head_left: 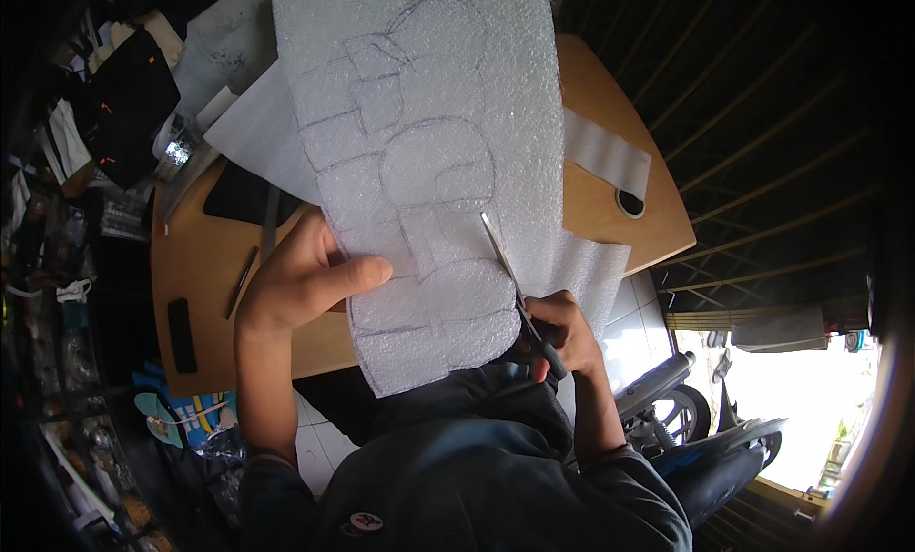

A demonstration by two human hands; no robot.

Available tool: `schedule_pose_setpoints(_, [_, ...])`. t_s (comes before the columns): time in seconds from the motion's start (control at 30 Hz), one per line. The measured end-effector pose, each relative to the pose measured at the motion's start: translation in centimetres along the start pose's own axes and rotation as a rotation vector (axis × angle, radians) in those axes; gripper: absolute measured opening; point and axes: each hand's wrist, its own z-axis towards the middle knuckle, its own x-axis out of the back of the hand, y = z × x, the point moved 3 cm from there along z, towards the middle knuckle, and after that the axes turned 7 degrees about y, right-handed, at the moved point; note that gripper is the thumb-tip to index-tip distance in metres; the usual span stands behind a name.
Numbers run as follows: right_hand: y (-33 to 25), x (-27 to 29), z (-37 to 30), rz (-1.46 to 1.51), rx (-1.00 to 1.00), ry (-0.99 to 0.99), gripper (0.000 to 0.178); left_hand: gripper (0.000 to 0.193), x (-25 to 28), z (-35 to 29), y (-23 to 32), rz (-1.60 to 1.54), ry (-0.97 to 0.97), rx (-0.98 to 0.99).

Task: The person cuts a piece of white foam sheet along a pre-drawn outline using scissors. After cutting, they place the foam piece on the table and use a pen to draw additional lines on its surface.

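A long sheet of white foam [524, 113] with rounded and boxy outlines drawn on it in pen hangs over the near side of the table. My left hand [310, 276] grips its left edge, thumb on top and fingers hidden beneath. In my right hand [562, 328] is a pair of scissors [505, 256] with dark handles, one blade lying over the sheet near its lower right edge. That edge is rounded below the blade, around the lowest drawn shape. Whether the blades are apart is hard to make out.
On the wooden table [200, 304] lie a black phone-like slab [181, 336], a pen [242, 282], a dark mat [240, 201] and more foam pieces [610, 152]. A roll of tape [630, 203] rests at the right. A motorcycle [710, 452] stands on the tiled floor to the right.
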Motion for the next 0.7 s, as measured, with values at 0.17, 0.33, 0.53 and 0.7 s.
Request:
schedule_pose_setpoints(0.17, [1.0, -1.3, -0.2, 0.123, 0.050, 0.145, 0.072, 0.060, -1.5, 0.2, -0.9, -0.100, 0.098, -0.065])
schedule_pose_setpoints(0.33, [1.4, -2.0, -0.5, 0.157, 0.102, 0.178, 0.075, 0.047, -1.9, -0.7, -2.7, -0.106, 0.112, 0.012])
schedule_pose_setpoints(0.53, [0.0, -3.1, -0.7, 0.252, 0.097, 0.348, 0.079, 0.034, -4.2, -2.1, -4.8, -0.247, 0.190, 0.049])
schedule_pose_setpoints(0.7, [0.6, -3.6, -1.0, 0.247, 0.106, 0.356, 0.079, 0.035, -5.5, -2.6, -4.9, -0.331, 0.236, 0.080])
